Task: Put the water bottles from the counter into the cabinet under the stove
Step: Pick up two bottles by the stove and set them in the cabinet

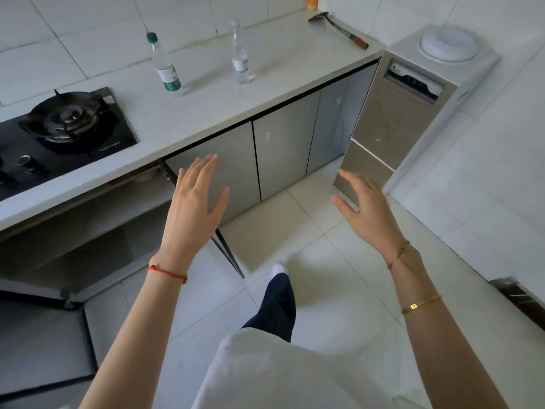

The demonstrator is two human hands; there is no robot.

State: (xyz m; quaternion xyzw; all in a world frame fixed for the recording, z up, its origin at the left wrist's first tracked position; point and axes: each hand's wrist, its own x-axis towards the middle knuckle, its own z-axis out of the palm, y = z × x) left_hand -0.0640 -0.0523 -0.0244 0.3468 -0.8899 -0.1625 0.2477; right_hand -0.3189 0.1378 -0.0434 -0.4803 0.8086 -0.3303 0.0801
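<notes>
1. white tiled kitchen: a pale counter (206, 113) runs along the wall, with a black stove (59, 128) set into its left end.
2. two water bottles stand upright on the counter, right of the stove and well apart from each other: a green-cap bottle (166, 69) and a clear bottle (240, 57).
3. cabinet (88, 225) under the stove is open; its door (227, 252) swings out toward the floor. an inner shelf is visible, and its contents are too dim to identify.
4. left hand (194, 202) is raised in front of the cabinet fronts, fingers spread apart, holding nothing.
5. right hand (365, 205) is raised over the floor, fingers apart and slightly curled, holding nothing.
6. both hands are well short of the bottles; no contact with either.
7. step in hand, as judged: cabinet access is ready and the reach toward the bottles is starting. neither bottle is stowed yet.
8. next move calls for: extend forward over the counter edge, close one hand round each bottle body, lift clear, then lower into the open cabinet.
9. caution: the bottles are tall and narrow; a glancing touch near the cap may tip them.
</notes>
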